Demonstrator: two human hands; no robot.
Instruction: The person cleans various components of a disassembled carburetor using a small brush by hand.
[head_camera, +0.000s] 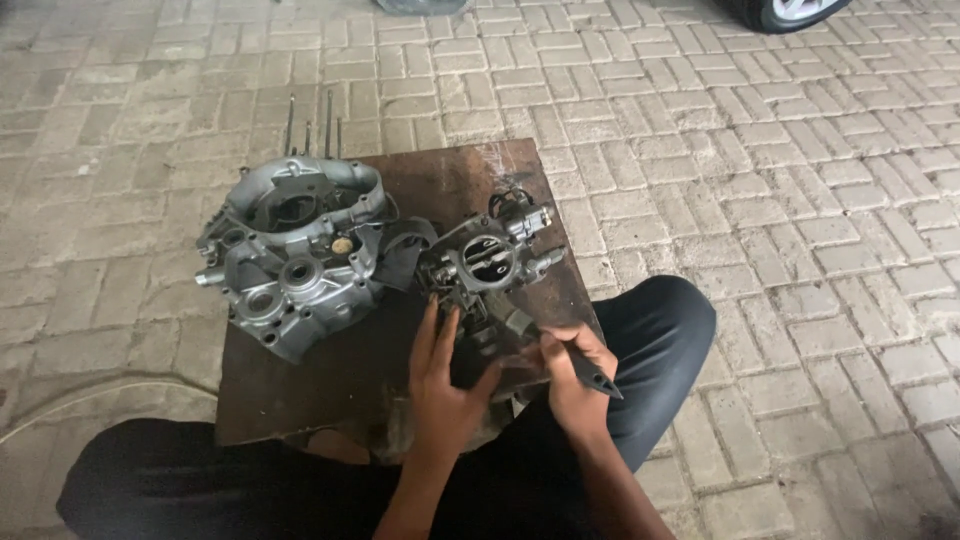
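The left hand (440, 385) lies spread, fingers flat against the carburetor (487, 262) just ahead of it. The right hand (572, 375) is closed around a dark tool handle (592, 371). A grey engine casing (290, 255) sits left of both hands on the rusty metal table (300, 385).
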